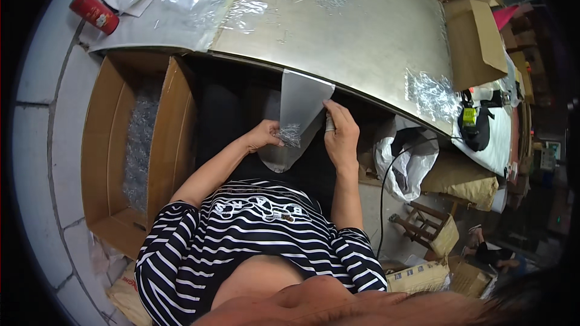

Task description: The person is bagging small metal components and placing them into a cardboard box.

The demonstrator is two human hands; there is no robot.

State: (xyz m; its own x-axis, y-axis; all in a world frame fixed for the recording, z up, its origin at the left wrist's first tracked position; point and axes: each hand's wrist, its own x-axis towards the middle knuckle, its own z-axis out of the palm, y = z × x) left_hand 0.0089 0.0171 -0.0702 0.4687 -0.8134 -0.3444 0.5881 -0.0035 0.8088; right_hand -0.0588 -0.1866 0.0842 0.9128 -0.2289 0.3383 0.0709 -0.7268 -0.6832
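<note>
A translucent plastic bag (308, 92) hangs down from the table's front edge, over my lap. A clump of small shiny pieces (290, 135) lies against its middle; whether they are inside it or on it I cannot tell. My left hand (262, 135) is closed on the bag's left side, with thumb and fingertips by the clump. Opposite it, my right hand (342, 128) pinches the right edge higher up, close under the tabletop. A pale band wraps one of its fingers.
More shiny pieces (432, 93) lie in piles on the metal tabletop (362, 42). On my left stands an open cardboard box (99, 145) holding many such pieces. A red can (95, 11), a white sack (403, 169), a black cable (382, 205) and a wooden stool (426, 226) are around.
</note>
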